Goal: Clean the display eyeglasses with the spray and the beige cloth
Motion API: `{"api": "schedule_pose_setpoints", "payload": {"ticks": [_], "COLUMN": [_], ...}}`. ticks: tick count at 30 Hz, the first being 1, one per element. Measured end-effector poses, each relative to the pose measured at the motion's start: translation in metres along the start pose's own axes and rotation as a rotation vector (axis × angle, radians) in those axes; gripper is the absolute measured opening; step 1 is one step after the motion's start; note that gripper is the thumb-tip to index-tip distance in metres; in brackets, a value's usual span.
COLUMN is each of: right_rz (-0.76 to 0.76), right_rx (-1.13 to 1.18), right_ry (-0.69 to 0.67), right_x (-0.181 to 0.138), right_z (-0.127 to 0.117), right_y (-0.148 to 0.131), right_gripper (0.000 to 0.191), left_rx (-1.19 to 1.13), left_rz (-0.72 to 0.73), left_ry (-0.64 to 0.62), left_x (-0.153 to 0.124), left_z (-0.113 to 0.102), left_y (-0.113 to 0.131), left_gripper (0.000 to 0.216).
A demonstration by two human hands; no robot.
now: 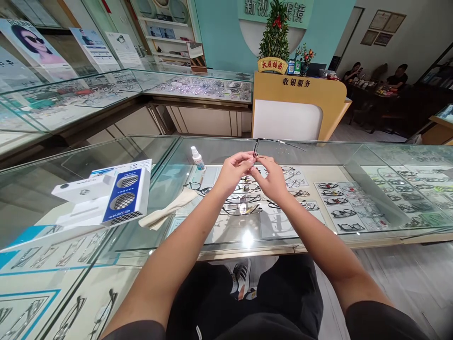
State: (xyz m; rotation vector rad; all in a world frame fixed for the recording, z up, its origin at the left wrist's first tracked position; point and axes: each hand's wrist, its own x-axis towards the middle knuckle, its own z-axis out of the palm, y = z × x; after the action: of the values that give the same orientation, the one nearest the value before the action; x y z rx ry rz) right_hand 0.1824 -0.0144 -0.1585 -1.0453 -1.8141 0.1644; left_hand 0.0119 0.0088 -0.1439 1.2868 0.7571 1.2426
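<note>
Looks mid-job: left hand [235, 169] and right hand [272, 178] pinch the glasses [255, 148] at frame centre, not set down yet; spray bottle [198, 159] and cloth [170, 207] unheld, left of centre.

Before you stands a glass display counter [283, 248], with a bright ceiling-light reflection [247, 238] in its glass. Beyond it, on your left, a second glass showcase [106, 111] with a brown band turns a corner. Past that you face a turquoise wall [222, 38] beside white wall shelves [164, 22]. Slightly right of centre is a yellow cashier desk [262, 89] with a white front panel [286, 118]. To your far right, framed certificates [382, 21] hang on a dim, pale wall [421, 42]; grey wood-look flooring [385, 274] lies below.
</note>
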Motion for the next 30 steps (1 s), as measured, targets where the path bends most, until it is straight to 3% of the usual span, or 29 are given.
{"api": "schedule_pose_setpoints", "payload": {"ticks": [4, 6, 8, 11, 13, 14, 17, 20, 25, 27, 30], "right_rz": [0.025, 0.040, 0.066, 0.089, 0.088, 0.085, 0.080, 0.082, 0.112, 0.136, 0.170], "right_rx": [0.023, 0.035, 0.047, 0.054, 0.055, 0.057, 0.087, 0.132, 0.169, 0.196, 0.253], "right_ry": [0.058, 0.077, 0.096, 0.118, 0.137, 0.144, 0.156, 0.162, 0.174, 0.179, 0.160], "right_x": [0.001, 0.002, 0.003, 0.005, 0.005, 0.006, 0.006, 0.008, 0.010, 0.011, 0.011], "right_z": [-0.003, -0.006, -0.009, -0.012, -0.013, -0.013, -0.014, -0.015, -0.018, -0.020, -0.022], "right_y": [-0.001, -0.001, -0.001, 0.000, 0.000, 0.001, 0.002, 0.004, 0.002, -0.001, -0.004], "right_gripper": [0.028, 0.029, 0.026, 0.023, 0.023, 0.024, 0.025, 0.027, 0.027, 0.027, 0.031], "left_rx": [0.179, 0.293, 0.393, 0.578, 0.673, 0.711, 0.759, 0.736, 0.701, 0.554, 0.106], "left_rz": [0.155, 0.279, 0.350, 0.375, 0.253, 0.154, -0.107, -0.202, -0.142, -0.050, 0.039], "left_ry": [0.027, 0.120, 0.316, 0.746, 0.920, 0.943, 0.831, 0.756, 0.714, 0.603, 0.312], "left_x": [0.002, 0.007, 0.014, 0.027, 0.034, 0.036, 0.042, 0.044, 0.046, 0.045, 0.039], "left_z": [-0.004, -0.015, -0.033, -0.069, -0.093, -0.103, -0.126, -0.140, -0.140, -0.129, -0.100], "left_y": [0.006, 0.009, 0.011, 0.009, 0.005, 0.002, -0.008, -0.017, -0.015, -0.007, 0.010], "left_gripper": [0.038, 0.032, 0.025, 0.023, 0.045, 0.055, 0.068, 0.054, 0.032, 0.027, 0.043]}}
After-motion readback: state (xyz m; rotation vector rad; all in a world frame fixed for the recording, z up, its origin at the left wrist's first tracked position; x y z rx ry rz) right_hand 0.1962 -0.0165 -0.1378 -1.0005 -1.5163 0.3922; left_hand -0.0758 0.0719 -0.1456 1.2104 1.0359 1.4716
